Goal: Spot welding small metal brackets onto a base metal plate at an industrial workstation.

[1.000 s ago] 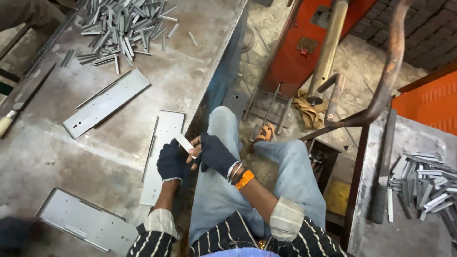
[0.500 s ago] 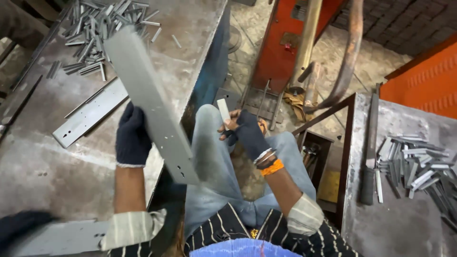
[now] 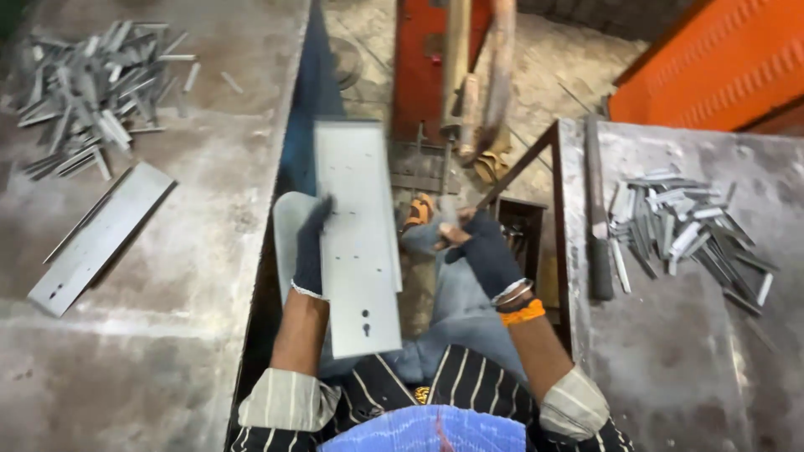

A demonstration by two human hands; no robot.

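A gloved left hand (image 3: 310, 251) grips a long punched metal plate (image 3: 358, 243) by its edge, flat above the lap. The gloved right hand (image 3: 486, 247) pinches a small metal strip (image 3: 446, 209), between two benches (image 3: 167, 335)

The left hand (image 3: 310, 247), in a dark glove, grips the left edge of a long grey metal plate (image 3: 358, 243) held flat above the lap; the plate has small holes along it and a keyhole slot near its close end. The right hand (image 3: 481, 243), also gloved, holds a small metal strip (image 3: 446, 211) between its fingertips, just right of the plate and apart from it. On the bench (image 3: 167, 335) at the left lie a second long plate (image 3: 99, 236) and a heap of short metal strips (image 3: 88, 88). The right bench (image 3: 670, 351) carries another heap of strips (image 3: 682, 230) and a dark file (image 3: 596, 209) along its left edge. A red machine (image 3: 423, 67) stands ahead.
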